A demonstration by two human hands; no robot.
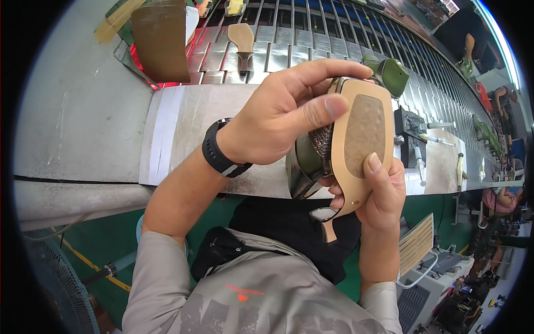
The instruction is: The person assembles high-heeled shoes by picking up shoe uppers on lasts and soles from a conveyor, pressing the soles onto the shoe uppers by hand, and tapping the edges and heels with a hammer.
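I hold a high-heeled shoe (361,133) sole-up in front of my chest, with a tan sole, a textured tan patch on the forepart and an olive green upper. My left hand (283,111), with a black watch on the wrist, grips the shoe from the left, its thumb pressed on the sole's edge and fingers curled over the toe. My right hand (381,192) supports the shoe from below near the heel, thumb resting on the sole.
A grey workbench (178,133) runs in front of me beside a roller conveyor (289,39) carrying a tan sole with heel (242,44) and another olive shoe (392,75). Brushes and tools (428,139) lie at the right. A fan (55,284) stands at lower left.
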